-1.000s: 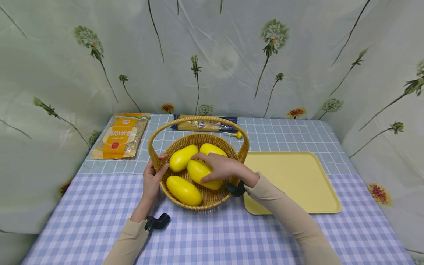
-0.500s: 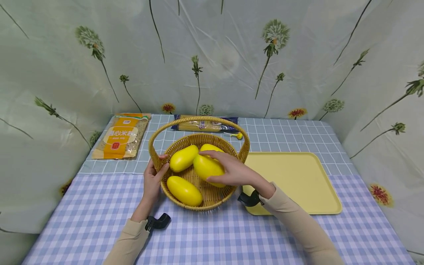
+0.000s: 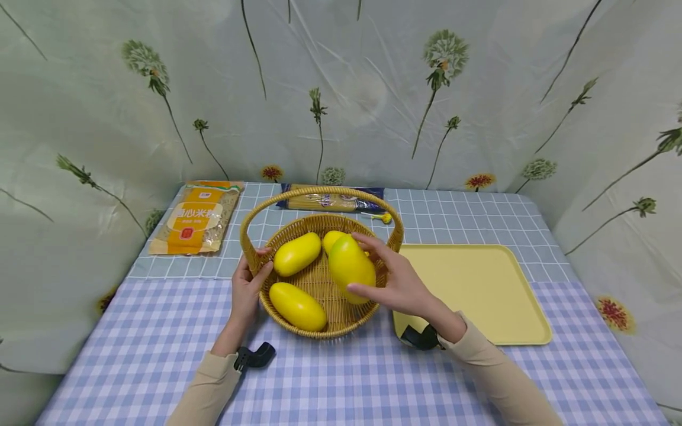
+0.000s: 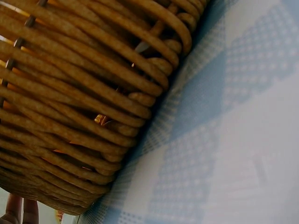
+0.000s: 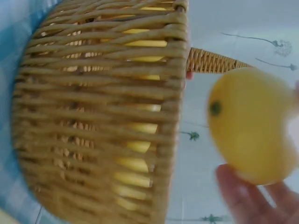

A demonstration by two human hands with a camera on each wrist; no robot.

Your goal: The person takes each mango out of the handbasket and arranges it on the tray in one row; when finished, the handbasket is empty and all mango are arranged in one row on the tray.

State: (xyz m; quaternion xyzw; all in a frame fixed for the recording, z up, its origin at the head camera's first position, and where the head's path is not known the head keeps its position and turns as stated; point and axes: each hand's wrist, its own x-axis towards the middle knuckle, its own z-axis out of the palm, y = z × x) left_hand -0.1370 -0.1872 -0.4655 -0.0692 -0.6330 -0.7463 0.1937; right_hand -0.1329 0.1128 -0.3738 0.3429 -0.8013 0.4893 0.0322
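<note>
My right hand (image 3: 401, 283) grips a yellow mango (image 3: 351, 269) with a green tinge at its top. In the right wrist view the held mango (image 5: 250, 128) is clear of the rim of the wicker basket (image 5: 93, 116), with fingertips (image 5: 233, 186) against its side. Three more yellow mangoes lie inside: one at the back left (image 3: 296, 254), one at the front left (image 3: 298, 306), and a partly covered one (image 3: 331, 239) behind the held fruit. My left hand (image 3: 247, 290) holds the basket's left rim at the handle's base. Only its fingertips (image 4: 30, 211) show past the weave in the left wrist view.
A pale yellow tray (image 3: 469, 296) lies right of the basket, partly under my right forearm. The tall handle (image 3: 319, 190) arches over the basket. Behind are a bag of rice noodles (image 3: 197, 219), a blue-ended pasta pack (image 3: 330, 202) and a small yellow item (image 3: 385, 218).
My right hand has lifted the mango from the basket's middle and moved it right, turning it more upright. The left hand stays on the rim.
</note>
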